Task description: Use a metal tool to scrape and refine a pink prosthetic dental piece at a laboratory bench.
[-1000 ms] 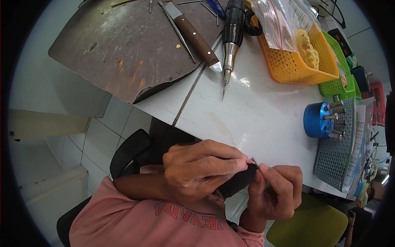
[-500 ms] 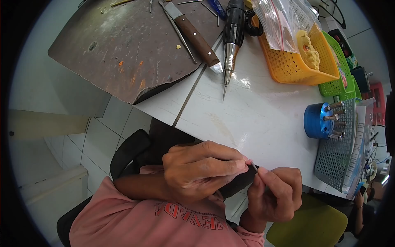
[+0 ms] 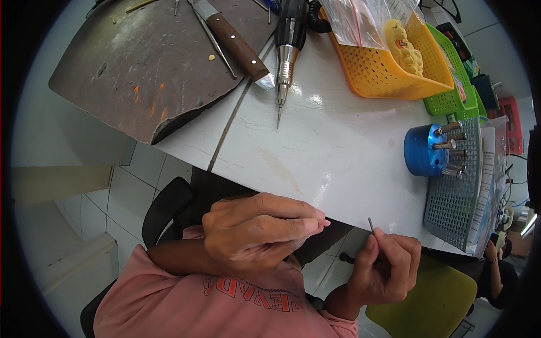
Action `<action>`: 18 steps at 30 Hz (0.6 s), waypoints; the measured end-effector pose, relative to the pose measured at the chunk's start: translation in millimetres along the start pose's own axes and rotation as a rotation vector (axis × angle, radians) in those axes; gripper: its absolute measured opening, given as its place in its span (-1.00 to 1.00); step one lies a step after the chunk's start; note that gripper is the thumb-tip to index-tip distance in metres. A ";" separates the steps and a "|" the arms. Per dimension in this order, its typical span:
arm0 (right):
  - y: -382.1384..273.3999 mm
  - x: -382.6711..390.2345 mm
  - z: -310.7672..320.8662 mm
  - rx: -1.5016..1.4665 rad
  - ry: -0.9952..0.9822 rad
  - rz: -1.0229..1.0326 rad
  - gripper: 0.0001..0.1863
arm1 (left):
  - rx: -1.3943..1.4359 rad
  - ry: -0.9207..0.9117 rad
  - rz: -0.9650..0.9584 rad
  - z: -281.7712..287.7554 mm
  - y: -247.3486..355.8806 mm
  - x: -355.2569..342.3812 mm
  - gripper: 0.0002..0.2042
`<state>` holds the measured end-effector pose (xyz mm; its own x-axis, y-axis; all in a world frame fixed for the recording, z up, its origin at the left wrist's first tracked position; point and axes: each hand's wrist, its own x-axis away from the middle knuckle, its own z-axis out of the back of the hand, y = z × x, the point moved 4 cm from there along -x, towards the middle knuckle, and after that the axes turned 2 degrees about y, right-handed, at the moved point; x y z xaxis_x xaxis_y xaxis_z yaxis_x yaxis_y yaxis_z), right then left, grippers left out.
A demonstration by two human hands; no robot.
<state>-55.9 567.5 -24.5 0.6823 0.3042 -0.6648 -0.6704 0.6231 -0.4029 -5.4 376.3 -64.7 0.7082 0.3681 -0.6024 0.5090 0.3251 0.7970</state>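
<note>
My left hand [image 3: 262,231] is closed in a pinch in front of the table's near edge. A tiny pink piece [image 3: 326,223] pokes out past its fingertips, too small to make out fully. To its right, my right hand [image 3: 389,265] grips a thin grey metal rod [image 3: 370,223] between thumb and forefinger, its end pointing up. The rod and the pink piece are apart. Beyond my hands a black and silver rotary handpiece [image 3: 288,39] lies on the white table [image 3: 338,152], its thin bit facing me.
A brown mat [image 3: 129,73] at the far left carries a wooden-handled knife [image 3: 239,46] and a slim metal tool [image 3: 214,42]. On the right stand a blue holder [image 3: 420,149] with metal bits, a grey basket [image 3: 445,214] and a yellow basket [image 3: 383,73] containing a yellowish cast [image 3: 403,48].
My right hand has drawn the rod away from the pink piece, opening a gap between my hands. The whole view has shifted, so the table things sit further left and up.
</note>
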 end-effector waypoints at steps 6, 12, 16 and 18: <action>-1.7 5.6 -3.8 0.067 -0.050 0.002 -0.68 | 0.055 0.071 -0.002 -1.7 -1.4 0.7 -0.70; -2.5 2.9 -3.7 0.044 -0.051 0.004 -0.66 | 0.006 -0.013 -0.010 -0.2 0.1 -1.2 -0.60; -1.7 3.6 -3.0 0.021 -0.046 -0.004 -0.65 | 0.001 -0.011 -0.015 -0.1 1.1 -1.7 -0.59; -1.4 3.5 -1.9 0.016 -0.054 0.010 -0.66 | -0.006 -0.013 -0.019 0.0 1.3 -2.0 -0.59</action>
<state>-53.1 566.2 -27.4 0.6910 0.3486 -0.6332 -0.6725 0.6313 -0.3862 -6.1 376.0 -62.4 0.7048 0.3506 -0.6167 0.5194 0.3370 0.7853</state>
